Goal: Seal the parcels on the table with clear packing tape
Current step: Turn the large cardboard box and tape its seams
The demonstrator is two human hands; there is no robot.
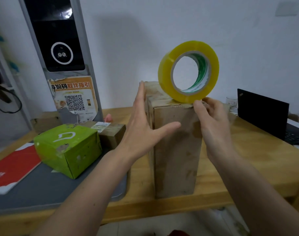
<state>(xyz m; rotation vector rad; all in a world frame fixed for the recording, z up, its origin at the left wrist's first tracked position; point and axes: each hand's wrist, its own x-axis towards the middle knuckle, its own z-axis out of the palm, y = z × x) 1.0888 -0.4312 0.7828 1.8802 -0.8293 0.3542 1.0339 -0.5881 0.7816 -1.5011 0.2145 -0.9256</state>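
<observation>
A tall brown cardboard parcel (175,150) stands upright in the middle of the wooden table (247,160). On its top edge rests a yellowish roll of clear packing tape (165,74), standing on its rim. My right hand (213,123) pinches the bottom of the roll at the parcel's top right corner. My left hand (145,123) is spread flat against the parcel's left side, fingers apart, thumb across the front face. A green parcel (67,149) and a smaller brown parcel (111,135) lie to the left.
A grey mat (48,189) covers the table's left part, with a red booklet (14,166) on it. A grey kiosk (63,57) with a QR-code poster stands behind. A black laptop (263,114) and a glass (231,102) sit at the right.
</observation>
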